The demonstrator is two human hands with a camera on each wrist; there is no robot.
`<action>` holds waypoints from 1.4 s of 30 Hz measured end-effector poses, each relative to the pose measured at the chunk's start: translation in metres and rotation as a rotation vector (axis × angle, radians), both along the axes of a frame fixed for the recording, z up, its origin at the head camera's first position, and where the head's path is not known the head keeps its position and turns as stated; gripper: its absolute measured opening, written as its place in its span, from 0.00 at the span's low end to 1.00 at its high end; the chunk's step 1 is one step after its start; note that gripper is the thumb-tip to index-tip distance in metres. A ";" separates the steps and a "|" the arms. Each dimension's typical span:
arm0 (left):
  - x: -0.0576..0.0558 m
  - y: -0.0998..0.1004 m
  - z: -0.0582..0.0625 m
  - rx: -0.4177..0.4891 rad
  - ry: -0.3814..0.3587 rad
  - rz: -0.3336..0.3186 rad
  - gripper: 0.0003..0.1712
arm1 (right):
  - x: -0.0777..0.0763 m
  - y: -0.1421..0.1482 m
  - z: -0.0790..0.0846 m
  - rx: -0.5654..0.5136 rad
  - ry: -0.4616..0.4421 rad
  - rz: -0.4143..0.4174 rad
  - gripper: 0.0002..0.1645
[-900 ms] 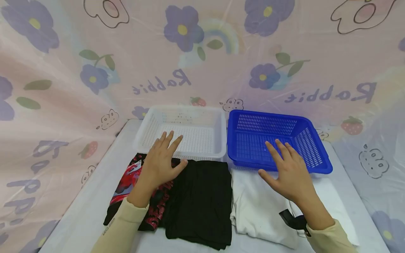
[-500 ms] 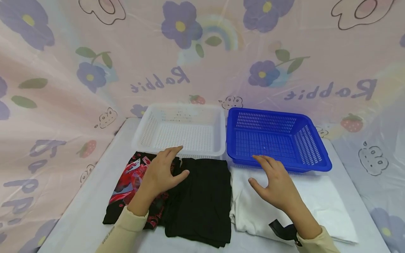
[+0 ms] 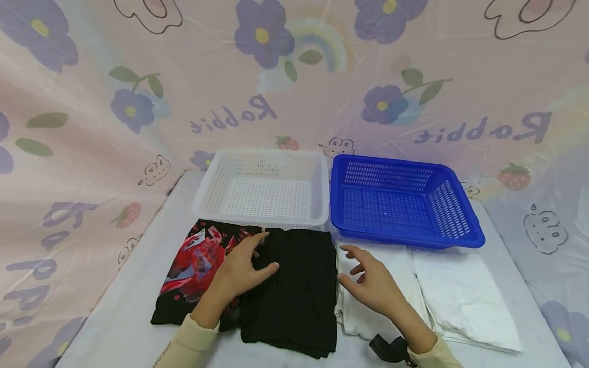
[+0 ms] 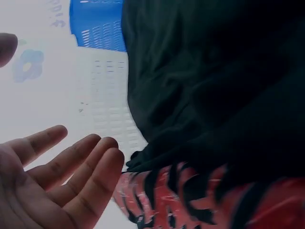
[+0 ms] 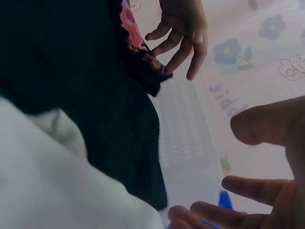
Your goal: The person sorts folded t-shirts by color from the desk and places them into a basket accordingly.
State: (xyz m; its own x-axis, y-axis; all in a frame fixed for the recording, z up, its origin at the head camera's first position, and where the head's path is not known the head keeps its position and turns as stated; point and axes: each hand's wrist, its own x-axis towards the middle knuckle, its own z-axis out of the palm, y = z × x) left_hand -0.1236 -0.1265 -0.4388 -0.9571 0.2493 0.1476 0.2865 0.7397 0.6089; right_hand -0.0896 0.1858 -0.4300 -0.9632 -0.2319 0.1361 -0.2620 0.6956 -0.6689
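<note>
My left hand (image 3: pixel 239 273) hovers with spread, slightly bent fingers over the seam between a black garment with a red print (image 3: pixel 193 271) and a folded plain black garment (image 3: pixel 299 291). Nothing is in its grasp; the left wrist view shows loose fingers (image 4: pixel 90 186) beside the dark cloth (image 4: pixel 190 86). Over the left part of a folded white garment (image 3: pixel 400 260) is my right hand (image 3: pixel 375 286), fingers loosely bent and holding nothing. A second folded white garment (image 3: pixel 469 296) lies to its right. Part of the first white garment is hidden under the right hand and forearm.
Behind the dark clothes stands a white perforated basket (image 3: pixel 317 204); a blue one (image 3: pixel 405 237) stands right of it, behind the white clothes. All rest on a white-covered table (image 3: pixel 124 317). A printed curtain (image 3: pixel 303 112) encloses the back and sides.
Both hands have drawn back from over the baskets toward the clothes. The right hand has also moved left, and its fingers are more bent. The clothes and baskets have stayed put.
</note>
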 end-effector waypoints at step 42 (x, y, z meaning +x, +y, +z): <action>0.001 0.016 -0.033 -0.148 -0.183 0.034 0.58 | -0.013 -0.042 -0.039 0.187 -0.113 -0.051 0.41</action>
